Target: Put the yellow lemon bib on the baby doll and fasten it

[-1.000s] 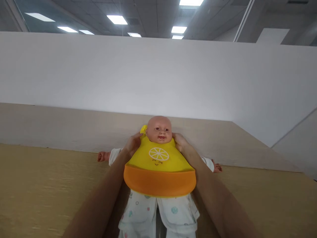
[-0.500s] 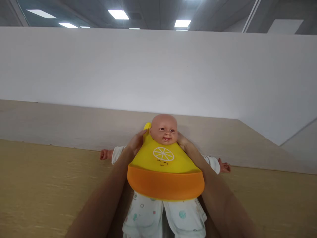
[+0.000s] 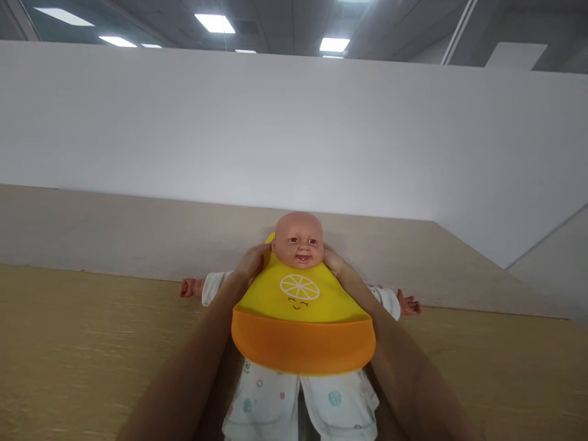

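Head view: doll [image 3: 298,236] and bib [image 3: 303,346] are partly hiding left hand [image 3: 336,261] and right hand [image 3: 253,262], grip unclear; wall [image 3: 294,135] is standing behind.

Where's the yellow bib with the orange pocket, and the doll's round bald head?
Yellow bib with orange pocket [image 3: 302,313]: head view, lower part of its yellow front.
Round bald doll head [image 3: 302,241]: head view, between the eyes.

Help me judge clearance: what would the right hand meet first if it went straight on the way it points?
Most likely the doll's head, low on its side. The fingertips of the right hand are hard to make out there, so depth is unclear; it might slide behind instead.
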Tool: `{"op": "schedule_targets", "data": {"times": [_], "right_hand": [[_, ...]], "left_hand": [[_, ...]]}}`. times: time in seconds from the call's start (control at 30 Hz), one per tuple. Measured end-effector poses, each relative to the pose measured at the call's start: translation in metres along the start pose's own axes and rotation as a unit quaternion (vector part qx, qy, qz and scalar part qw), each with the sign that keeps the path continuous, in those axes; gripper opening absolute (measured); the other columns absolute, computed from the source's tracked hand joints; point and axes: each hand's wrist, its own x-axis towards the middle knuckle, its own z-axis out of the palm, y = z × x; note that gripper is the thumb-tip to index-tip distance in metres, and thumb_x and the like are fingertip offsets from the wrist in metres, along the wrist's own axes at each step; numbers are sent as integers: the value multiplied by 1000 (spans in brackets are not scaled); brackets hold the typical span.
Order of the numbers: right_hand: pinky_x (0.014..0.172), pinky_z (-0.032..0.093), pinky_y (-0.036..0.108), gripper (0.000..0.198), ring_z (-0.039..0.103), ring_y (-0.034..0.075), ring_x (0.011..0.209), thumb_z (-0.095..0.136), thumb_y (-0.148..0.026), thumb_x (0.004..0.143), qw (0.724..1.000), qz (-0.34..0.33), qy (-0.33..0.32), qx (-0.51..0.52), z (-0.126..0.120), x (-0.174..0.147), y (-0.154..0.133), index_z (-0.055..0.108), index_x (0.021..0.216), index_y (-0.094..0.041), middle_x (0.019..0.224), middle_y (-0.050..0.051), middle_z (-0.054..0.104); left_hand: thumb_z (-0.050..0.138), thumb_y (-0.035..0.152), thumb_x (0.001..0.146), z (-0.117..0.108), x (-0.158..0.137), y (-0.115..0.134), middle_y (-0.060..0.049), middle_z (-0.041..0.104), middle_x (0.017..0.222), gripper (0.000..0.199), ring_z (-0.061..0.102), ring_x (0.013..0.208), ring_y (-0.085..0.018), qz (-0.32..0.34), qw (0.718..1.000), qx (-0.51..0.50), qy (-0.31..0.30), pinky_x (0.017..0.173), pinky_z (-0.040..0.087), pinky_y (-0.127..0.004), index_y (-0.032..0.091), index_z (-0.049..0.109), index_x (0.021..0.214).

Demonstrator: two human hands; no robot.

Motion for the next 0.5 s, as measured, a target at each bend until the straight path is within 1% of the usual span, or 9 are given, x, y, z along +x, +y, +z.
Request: {"op": "schedule_targets", "data": {"times": [0.1, 0.13, 0.2, 0.27, 0.33, 0.43, 0.5], "right_hand": [[73, 53, 36, 25, 66, 24, 80, 68, -17, 59, 1000, 5, 15, -1, -3, 2, 2, 67, 84, -15, 73, 5, 71], [73, 53, 35, 25, 66, 24, 79, 68, -17, 59, 1000, 8, 17, -2, -4, 2, 2, 67, 84, -15, 73, 5, 71], [73, 52, 35, 25, 66, 23, 79, 68, -18, 59, 1000, 11, 11, -4, -4, 2, 2, 67, 84, -15, 73, 4, 71], [73, 52, 34, 25, 66, 23, 80, 68, -20, 60, 1000, 4, 1, -4, -3, 1, 2, 67, 85, -16, 73, 4, 71], [73, 53, 34, 26, 66, 22, 81, 67, -22, 60, 1000, -5, 0, -2, -4, 2, 2, 67, 85, -16, 75, 4, 71], [74, 53, 35, 28, 66, 23, 82, 67, -24, 60, 1000, -2, -8, -4, -6, 5, 4, 67, 87, -16, 78, 5, 72], [75, 53, 36, 28, 66, 23, 80, 68, -26, 60, 1000, 1, -16, -7, -9, 8, 6, 67, 87, -17, 79, 5, 72]], "left_hand": [[60, 16, 71, 1, 2, -3, -3, 69, 59, 7, 64, 56, -19, 19, 998, 50, 34, 54, 51, -27, 17, 68, 71], [62, 14, 69, 1, 3, -3, -1, 66, 53, 6, 61, 50, -17, 18, 997, 58, 37, 51, 49, -25, 17, 66, 67], [64, 10, 65, 1, 3, -4, 1, 63, 48, 8, 57, 44, -14, 12, 996, 75, 36, 47, 47, -24, 18, 65, 64], [65, 8, 62, 0, 4, -3, 1, 63, 49, 11, 57, 45, -14, 10, 995, 92, 30, 48, 47, -24, 18, 66, 67], [66, 10, 60, -2, 4, -2, 1, 67, 55, 17, 60, 50, -15, 15, 996, 91, 17, 52, 50, -25, 18, 66, 75], [69, 8, 56, -6, 7, -1, -1, 71, 68, 33, 65, 60, -16, 25, 998, 54, -11, 60, 51, -26, 17, 64, 87], [69, 5, 51, -9, 10, -2, -1, 71, 73, 40, 66, 66, -18, 34, 999, 30, -19, 64, 51, -27, 17, 62, 89]]}}
